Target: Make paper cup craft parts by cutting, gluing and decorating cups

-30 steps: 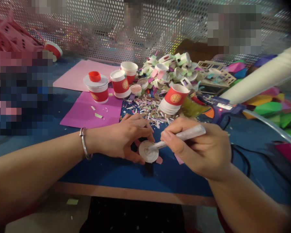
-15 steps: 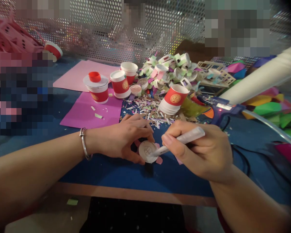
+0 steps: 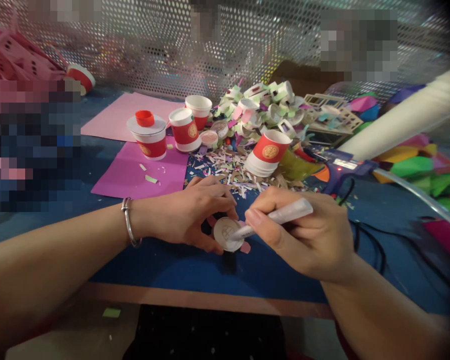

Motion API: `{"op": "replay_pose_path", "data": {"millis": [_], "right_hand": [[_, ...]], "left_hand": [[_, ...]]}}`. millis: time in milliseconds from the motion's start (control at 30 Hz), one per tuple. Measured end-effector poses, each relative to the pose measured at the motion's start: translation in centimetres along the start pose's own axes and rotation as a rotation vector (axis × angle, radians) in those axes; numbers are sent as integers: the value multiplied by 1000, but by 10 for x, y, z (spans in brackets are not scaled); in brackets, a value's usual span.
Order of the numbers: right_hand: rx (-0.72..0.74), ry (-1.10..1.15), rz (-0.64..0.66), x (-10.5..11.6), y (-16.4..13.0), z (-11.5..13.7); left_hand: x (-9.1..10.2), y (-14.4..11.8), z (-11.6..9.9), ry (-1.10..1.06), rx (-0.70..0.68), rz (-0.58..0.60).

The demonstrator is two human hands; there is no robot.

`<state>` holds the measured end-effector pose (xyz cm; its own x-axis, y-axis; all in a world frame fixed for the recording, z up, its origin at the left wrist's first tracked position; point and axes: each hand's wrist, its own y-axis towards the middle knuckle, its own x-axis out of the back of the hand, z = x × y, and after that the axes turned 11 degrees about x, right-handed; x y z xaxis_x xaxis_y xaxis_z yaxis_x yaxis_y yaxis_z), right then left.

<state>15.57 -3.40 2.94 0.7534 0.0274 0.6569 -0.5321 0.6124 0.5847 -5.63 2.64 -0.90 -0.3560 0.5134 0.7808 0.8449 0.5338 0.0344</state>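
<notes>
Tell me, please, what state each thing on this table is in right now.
white disc: flat on the table, pinned by left hand.
pen: gripped in right hand, tip on the disc.
stack of red cups: tilted, mouth up.
glue gun: lying down.

Left forearm stretched in from the left side, bare, with a silver bangle round the wrist. Left hand palm down, fingers bent, thumb and fingertips pinched on the edge of a small round white disc. Right forearm reaching in from the bottom right corner, also bare. Right hand curled in a writing grip, thumb and first fingers squeezed round a white pen, tip down on the disc. Both hands close together, nearly touching.
</notes>
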Motion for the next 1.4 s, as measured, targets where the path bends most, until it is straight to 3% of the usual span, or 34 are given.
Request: {"op": "replay_pose_path", "data": {"millis": [267,767,1033,1400], "right_hand": [[-14,6,-102,-1,-2,-5],[23,-28,7,4,0,-4],[0,-38,-78,0,-2,-6],[9,-46,-74,-2,-1,-7]], "left_hand": [[1,1,-2,17,17,9],[-1,-1,-1,4,39,2],[-1,-1,-1,2,29,-8],[-1,0,-1,7,29,9]]}}
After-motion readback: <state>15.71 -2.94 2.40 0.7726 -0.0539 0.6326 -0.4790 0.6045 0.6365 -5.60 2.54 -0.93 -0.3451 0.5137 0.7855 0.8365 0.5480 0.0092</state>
